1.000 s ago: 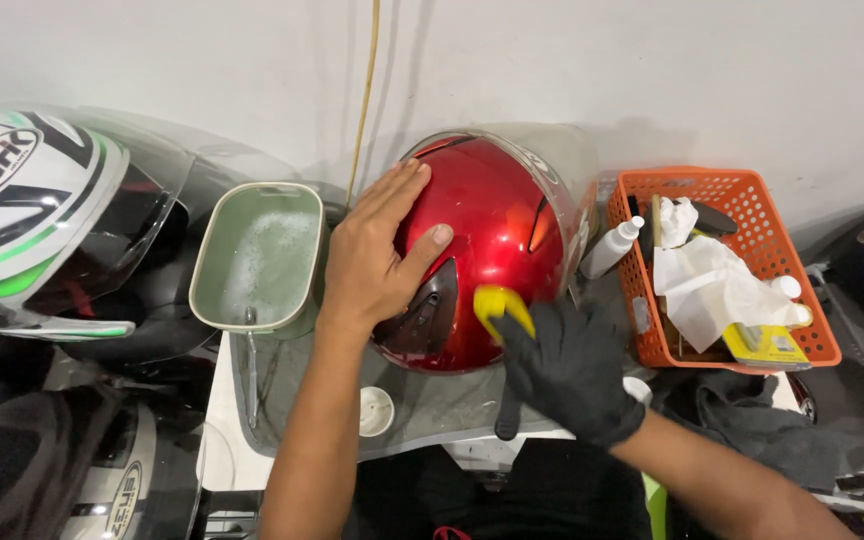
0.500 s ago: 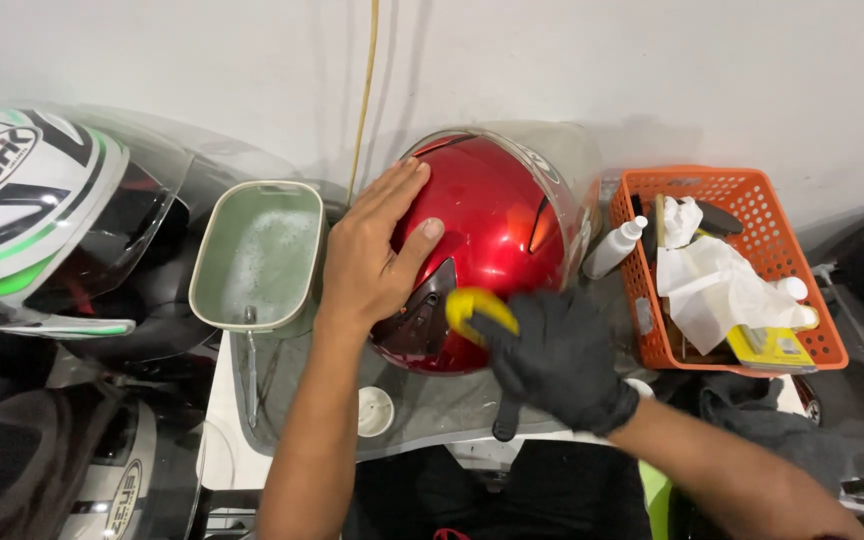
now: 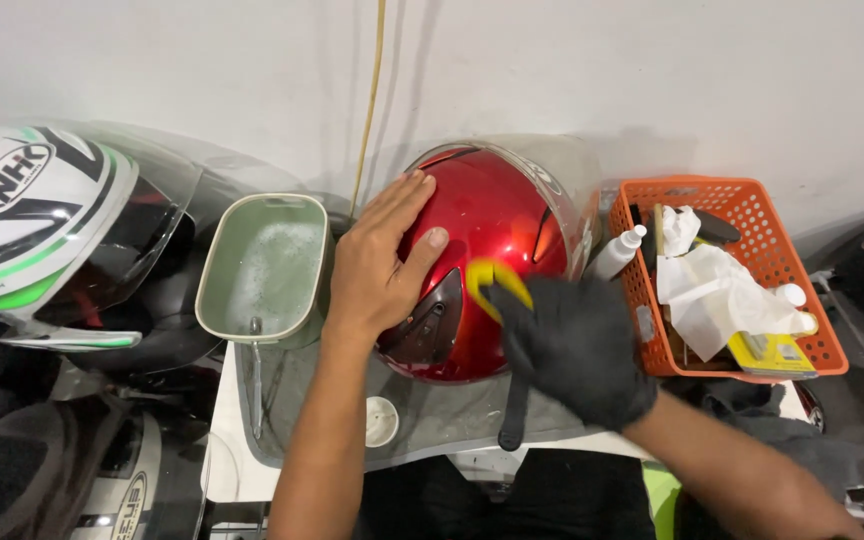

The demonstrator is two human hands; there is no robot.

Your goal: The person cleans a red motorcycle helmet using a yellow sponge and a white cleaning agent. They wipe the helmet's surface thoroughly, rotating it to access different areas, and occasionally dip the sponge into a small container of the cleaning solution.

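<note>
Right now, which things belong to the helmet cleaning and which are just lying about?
In use: red helmet, steadied by the bare left hand; yellow sponge in the gloved right hand; soapy green tub.

Lying about: white-and-green helmet, orange basket, spray bottle.

Helmet-cleaning workstation, workshop type: several motorcycle helmets, including red helmet (image 3: 487, 265) and white-green helmet (image 3: 27, 225), soapy water basin (image 3: 264, 268), orange basket (image 3: 752, 275) of cloths and bottles.

Noting tight quarters: red helmet (image 3: 492, 265) is sitting hemmed between the green soapy tub (image 3: 264, 268) on its left and the orange basket (image 3: 742, 290) on its right, spray bottle (image 3: 617, 255) wedging the right gap. Wall is blocking behind. I'm seeing open passage only along the near white table edge (image 3: 237, 470).
</note>
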